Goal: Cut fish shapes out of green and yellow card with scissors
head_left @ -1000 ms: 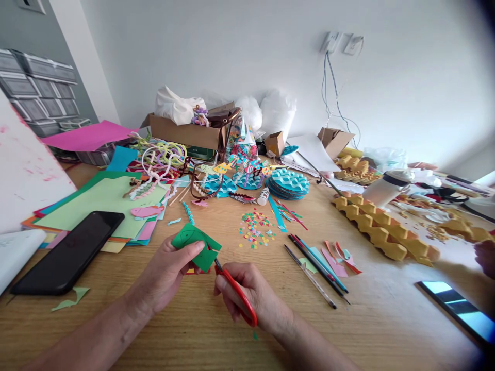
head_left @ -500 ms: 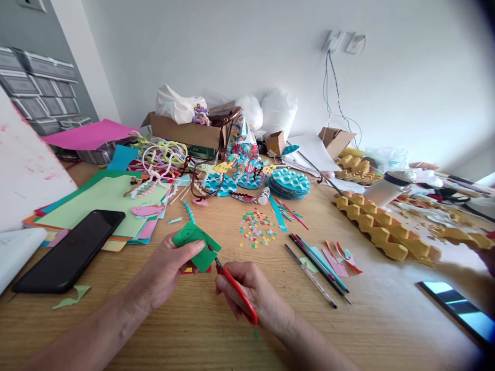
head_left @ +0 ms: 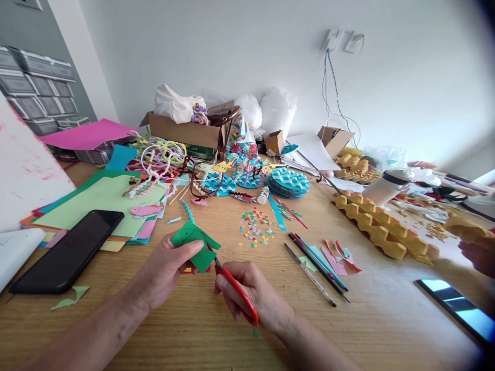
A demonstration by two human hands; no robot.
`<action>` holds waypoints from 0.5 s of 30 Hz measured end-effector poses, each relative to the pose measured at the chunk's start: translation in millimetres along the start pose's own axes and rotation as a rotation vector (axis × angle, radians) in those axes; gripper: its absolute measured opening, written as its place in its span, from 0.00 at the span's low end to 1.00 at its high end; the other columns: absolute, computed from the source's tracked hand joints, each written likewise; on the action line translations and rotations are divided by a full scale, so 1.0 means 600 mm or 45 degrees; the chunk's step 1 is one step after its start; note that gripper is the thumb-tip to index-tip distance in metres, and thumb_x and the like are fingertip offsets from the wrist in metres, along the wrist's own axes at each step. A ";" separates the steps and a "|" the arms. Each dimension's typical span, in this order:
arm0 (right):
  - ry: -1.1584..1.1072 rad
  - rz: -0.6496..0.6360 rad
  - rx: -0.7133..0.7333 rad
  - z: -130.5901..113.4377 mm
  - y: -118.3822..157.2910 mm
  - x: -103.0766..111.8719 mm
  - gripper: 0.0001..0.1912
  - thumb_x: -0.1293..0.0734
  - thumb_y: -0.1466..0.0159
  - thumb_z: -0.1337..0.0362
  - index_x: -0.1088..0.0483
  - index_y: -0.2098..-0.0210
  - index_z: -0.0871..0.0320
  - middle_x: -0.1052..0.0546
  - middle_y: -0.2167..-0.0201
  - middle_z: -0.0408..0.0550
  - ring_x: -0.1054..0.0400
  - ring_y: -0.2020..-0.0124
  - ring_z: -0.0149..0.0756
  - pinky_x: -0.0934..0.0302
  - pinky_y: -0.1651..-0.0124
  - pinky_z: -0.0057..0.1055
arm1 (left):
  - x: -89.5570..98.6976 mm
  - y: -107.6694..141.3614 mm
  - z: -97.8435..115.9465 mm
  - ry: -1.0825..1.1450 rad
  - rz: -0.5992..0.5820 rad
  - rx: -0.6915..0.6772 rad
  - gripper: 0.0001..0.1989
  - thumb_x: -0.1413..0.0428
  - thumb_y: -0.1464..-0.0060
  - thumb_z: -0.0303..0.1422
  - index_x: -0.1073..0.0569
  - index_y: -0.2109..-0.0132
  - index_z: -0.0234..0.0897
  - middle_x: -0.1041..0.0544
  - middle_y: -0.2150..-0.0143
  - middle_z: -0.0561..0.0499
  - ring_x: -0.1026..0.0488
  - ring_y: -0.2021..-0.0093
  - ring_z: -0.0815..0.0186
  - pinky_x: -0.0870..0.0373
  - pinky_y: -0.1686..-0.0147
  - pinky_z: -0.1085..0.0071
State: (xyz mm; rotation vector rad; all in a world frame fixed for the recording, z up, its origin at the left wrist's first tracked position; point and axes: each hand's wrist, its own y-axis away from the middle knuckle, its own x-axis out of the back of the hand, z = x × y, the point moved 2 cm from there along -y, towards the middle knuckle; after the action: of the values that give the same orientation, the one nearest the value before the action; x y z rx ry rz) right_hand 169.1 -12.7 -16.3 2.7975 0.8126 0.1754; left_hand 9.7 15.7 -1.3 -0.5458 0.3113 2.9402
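My left hand [head_left: 176,252] pinches a piece of green paper [head_left: 201,259] between thumb and fingers. Dark drawn lines and a small eye-like mark show on its left part. Red-handled scissors [head_left: 243,298] are gripped in my right hand [head_left: 247,288], their blades in a slit at the paper's right side. A strip of the paper stands away above the blades. Partly hidden beneath the green paper lies something red and yellow [head_left: 189,270]. Small round confetti [head_left: 256,226] is spread on the table beyond my hands.
Pencils [head_left: 317,263] and paper scraps [head_left: 339,258] lie to the right, with yellow egg-carton strips [head_left: 381,226] beyond. On the left a black phone [head_left: 69,252] rests partly on coloured paper sheets [head_left: 104,198]. Another person's hand [head_left: 479,257] holds egg carton at the right edge.
The slit in the green paper has opened a little wider, with the upper strip parting from the piece. At the right edge, the other person's hand and egg carton have moved further into view.
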 end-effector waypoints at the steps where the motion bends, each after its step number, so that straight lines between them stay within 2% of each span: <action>1: -0.005 -0.001 0.006 0.000 0.000 0.000 0.22 0.40 0.41 0.46 0.37 0.75 0.61 0.41 0.88 0.35 0.47 0.89 0.21 0.56 0.88 0.17 | 0.000 0.001 0.000 0.000 -0.001 -0.001 0.06 0.37 0.58 0.34 0.24 0.77 0.38 0.24 0.80 0.55 0.33 0.79 0.71 0.37 0.78 0.77; 15: 0.042 0.043 0.033 -0.002 -0.002 0.000 0.19 0.40 0.40 0.50 0.39 0.76 0.59 0.41 0.89 0.35 0.48 0.89 0.21 0.56 0.89 0.17 | -0.003 0.005 -0.007 0.107 -0.059 0.096 0.05 0.37 0.56 0.34 0.22 0.72 0.36 0.21 0.76 0.53 0.32 0.77 0.72 0.38 0.81 0.79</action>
State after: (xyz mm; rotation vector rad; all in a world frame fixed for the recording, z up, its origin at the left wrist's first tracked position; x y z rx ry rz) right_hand 168.3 -11.3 -15.6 2.8410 0.7813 0.2183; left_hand 12.2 11.4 -4.1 -0.6579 0.4114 2.8526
